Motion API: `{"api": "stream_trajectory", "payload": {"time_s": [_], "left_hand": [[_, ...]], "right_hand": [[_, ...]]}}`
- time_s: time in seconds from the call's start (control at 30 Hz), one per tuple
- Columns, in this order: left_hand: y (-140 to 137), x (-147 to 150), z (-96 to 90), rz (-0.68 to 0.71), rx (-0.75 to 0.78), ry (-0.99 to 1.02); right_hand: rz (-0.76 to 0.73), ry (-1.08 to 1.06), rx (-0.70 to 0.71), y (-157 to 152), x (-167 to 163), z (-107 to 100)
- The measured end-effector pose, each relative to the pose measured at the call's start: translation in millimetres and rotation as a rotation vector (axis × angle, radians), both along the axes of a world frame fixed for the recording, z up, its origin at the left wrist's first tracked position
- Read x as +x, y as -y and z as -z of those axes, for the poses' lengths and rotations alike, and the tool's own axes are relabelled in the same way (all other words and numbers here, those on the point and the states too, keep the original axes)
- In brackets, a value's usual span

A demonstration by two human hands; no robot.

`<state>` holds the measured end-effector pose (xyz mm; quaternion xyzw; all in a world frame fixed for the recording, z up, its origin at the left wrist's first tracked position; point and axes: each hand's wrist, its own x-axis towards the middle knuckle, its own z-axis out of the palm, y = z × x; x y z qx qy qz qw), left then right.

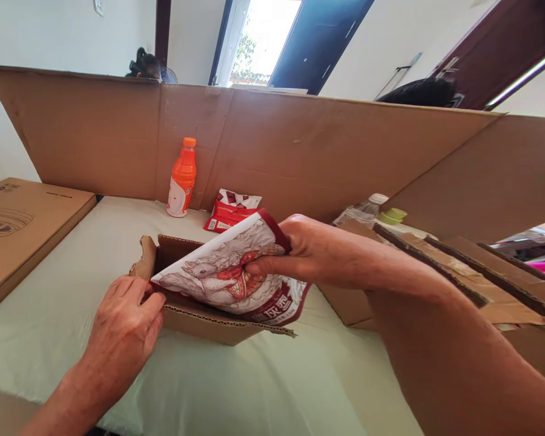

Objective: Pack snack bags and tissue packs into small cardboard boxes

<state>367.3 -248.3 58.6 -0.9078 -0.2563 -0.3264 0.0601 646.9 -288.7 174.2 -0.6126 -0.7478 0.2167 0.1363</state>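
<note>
My right hand (295, 251) is closed on a printed snack bag (222, 278), white with dark red edges and a squirrel-like drawing. The thumb lies across the bag's front, and the other fingers are mostly hidden behind it. Tilted, the bag is partly inside a small open cardboard box (209, 330) with rough-cut edges. My left hand (127, 312) has its fingers curled over the box's left end, close to the bag's pointed corner. Whether those fingertips also touch the bag I cannot tell.
Behind the box stand an orange bottle (182, 178) and a red and white packet (233, 211). A flat carton (27, 230) lies at left. On the right is a box with dividers (436, 266), beside clear plastic bottles (367, 209). A tall cardboard screen (290, 145) closes the back.
</note>
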Motion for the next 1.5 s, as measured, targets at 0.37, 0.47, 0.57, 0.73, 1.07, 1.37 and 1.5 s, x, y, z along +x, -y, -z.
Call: {"api": "stream_trajectory", "payload": {"time_s": [0.37, 0.47, 0.57, 0.73, 1.07, 1.37, 1.5], "left_hand": [[4, 6, -0.3, 0.04, -0.021, 0.008], [4, 7, -0.6, 0.049, -0.029, 0.015], [3, 6, -0.4, 0.053, -0.037, 0.014], [1, 4, 0.7, 0.07, -0.036, 0.006], [-2, 4, 2.2, 0.08, -0.087, 0.001], [-1, 4, 5.6, 0.041, -0.06, 0.017], [-1, 2, 5.2, 0.055, -0.039, -0.028]], "right_hand": [[-0.02, 0.735, -0.089, -16, -56, 20], [-0.148, 0.709, -0.117, -27, -75, 45], [-0.235, 0.643, -0.199, -30, -74, 60], [-0.23, 0.538, -0.27, -22, -55, 57], [-0.135, 0.438, -0.187, -20, -46, 79], [-0.128, 0.362, -0.165, -17, -42, 81], [-0.126, 0.303, -0.2, -11, -33, 68]]}}
